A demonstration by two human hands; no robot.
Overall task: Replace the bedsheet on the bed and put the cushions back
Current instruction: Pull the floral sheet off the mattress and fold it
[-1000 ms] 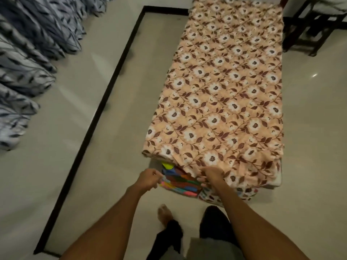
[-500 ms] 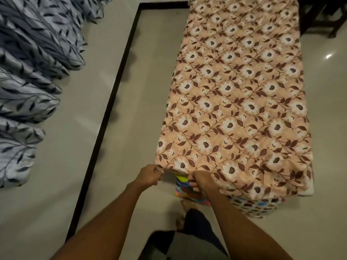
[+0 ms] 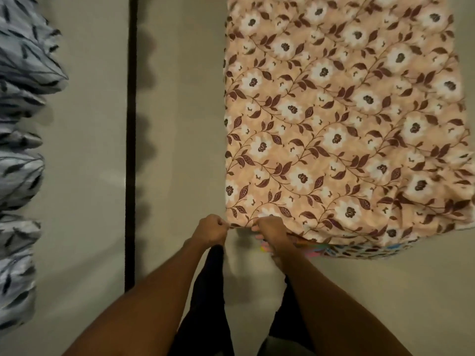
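Note:
A peach bedsheet (image 3: 341, 119) with white flowers and brown leaves lies spread over the narrow bed. At the bed's near left corner, my left hand (image 3: 210, 229) pinches the sheet's corner edge. My right hand (image 3: 271, 231) grips the same hem just to the right, fingers curled under it. Below the hem, a strip of colourful mattress cover (image 3: 359, 250) shows along the foot of the bed. Several grey-blue cushions (image 3: 20, 155) with a dark leaf print lie in a row on the floor at the far left.
Pale glossy floor surrounds the bed. A black border line (image 3: 130, 140) runs lengthwise in the floor between the cushions and the bed. My legs in dark trousers (image 3: 205, 299) stand at the foot of the bed.
The view has moved closer and tilted down over the bed's foot. Both hands came together at the near left corner and drew the hem lower over the colourful cover.

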